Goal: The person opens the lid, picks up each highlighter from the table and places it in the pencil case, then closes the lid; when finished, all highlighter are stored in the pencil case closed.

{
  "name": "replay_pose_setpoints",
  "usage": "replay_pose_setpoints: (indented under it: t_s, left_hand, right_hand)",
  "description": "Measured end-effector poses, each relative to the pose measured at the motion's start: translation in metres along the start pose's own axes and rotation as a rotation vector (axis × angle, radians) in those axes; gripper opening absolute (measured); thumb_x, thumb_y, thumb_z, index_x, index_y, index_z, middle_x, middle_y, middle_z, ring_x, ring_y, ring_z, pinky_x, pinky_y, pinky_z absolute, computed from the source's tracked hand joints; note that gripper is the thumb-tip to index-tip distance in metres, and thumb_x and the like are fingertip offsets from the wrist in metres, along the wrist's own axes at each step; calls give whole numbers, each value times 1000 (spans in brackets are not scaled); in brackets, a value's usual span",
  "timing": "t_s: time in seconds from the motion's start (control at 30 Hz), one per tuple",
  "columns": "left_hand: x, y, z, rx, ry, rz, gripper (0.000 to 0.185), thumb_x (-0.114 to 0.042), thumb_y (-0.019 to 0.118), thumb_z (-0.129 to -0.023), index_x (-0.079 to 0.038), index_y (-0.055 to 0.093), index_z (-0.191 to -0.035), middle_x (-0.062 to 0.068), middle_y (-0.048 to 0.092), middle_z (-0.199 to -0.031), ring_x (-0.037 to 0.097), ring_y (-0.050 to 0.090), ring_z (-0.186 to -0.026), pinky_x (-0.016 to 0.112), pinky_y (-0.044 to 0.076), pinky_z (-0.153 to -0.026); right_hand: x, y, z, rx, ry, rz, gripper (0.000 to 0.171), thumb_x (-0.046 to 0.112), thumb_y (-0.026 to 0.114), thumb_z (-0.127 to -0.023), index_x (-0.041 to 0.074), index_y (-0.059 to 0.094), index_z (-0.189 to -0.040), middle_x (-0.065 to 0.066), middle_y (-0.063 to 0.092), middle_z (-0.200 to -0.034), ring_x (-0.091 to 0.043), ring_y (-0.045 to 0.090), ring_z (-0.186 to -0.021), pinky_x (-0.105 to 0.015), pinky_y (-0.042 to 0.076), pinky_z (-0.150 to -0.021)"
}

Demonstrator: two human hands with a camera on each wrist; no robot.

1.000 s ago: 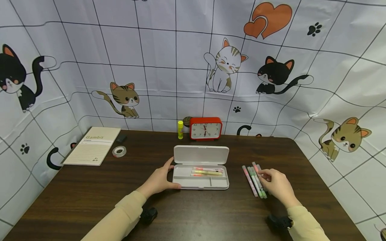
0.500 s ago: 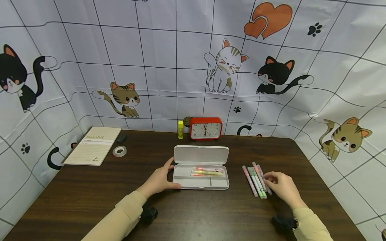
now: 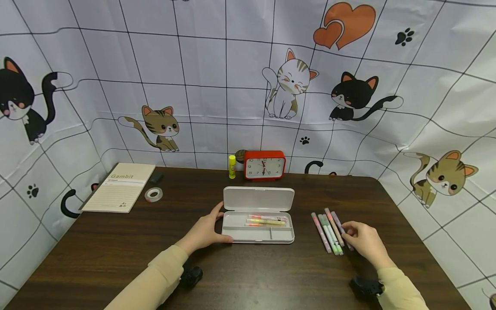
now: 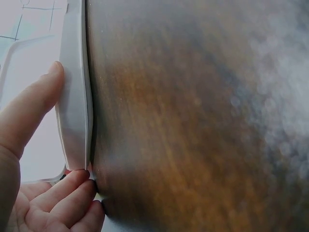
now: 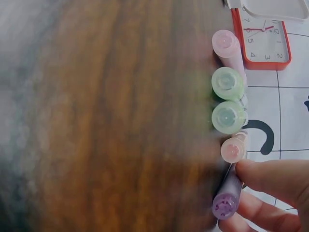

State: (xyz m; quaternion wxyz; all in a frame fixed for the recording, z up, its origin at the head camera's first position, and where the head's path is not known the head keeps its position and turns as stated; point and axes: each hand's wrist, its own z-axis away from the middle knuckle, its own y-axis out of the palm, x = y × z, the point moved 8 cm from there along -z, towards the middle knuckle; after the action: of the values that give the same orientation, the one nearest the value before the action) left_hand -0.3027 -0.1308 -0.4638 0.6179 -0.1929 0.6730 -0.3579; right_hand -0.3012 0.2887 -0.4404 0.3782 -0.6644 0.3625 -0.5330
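An open white pencil case (image 3: 244, 234) lies on the table with a few light-coloured pens (image 3: 266, 221) in its back compartment. My left hand (image 3: 204, 230) holds its left end, thumb on the front wall (image 4: 72, 96) and the other fingers round the side. To the right lies a row of pens: a pink pen (image 3: 321, 232), two green pens (image 5: 228, 83) and a peach pen (image 5: 233, 150). My right hand (image 3: 364, 241) pinches a purple pen (image 5: 227, 203) at the row's right end, thumb on one side and fingers on the other.
Behind the case stand a red alarm clock (image 3: 265, 165) and a yellow glue stick (image 3: 231, 167). At the back left are a notepad (image 3: 120, 189), a roll of tape (image 3: 153, 195) and a small dark block (image 3: 156, 178). A cat-patterned cloth (image 3: 205, 103) hangs behind the table.
My right hand has moved right and slightly towards me, from above the pens to their right side. The purple pen has shifted right, apart from the peach one. My left hand stays put.
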Motion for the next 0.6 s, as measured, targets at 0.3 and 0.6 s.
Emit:
replay_pose_setpoints:
  t_s: [0.3,0.6]
  left_hand:
    - [1,0,0,1,0,-5,114,-40,85,-67,-3,17,-151,18,52,-137,37,46,-127,53,36,-103]
    - [0,0,0,2,-6,-1,114,-40,85,-67,-4,17,-151,17,51,-137,37,46,-127,53,36,-103]
  right_hand:
    - [-7,0,0,28,79,18,23,8,67,-84,-7,67,-101,-4,62,-73,-13,50,-57,-31,41,-54]
    - [-11,-5,1,-6,108,42,17,5,65,-81,-6,69,-93,-6,62,-72,-18,52,-62,-34,43,-56]
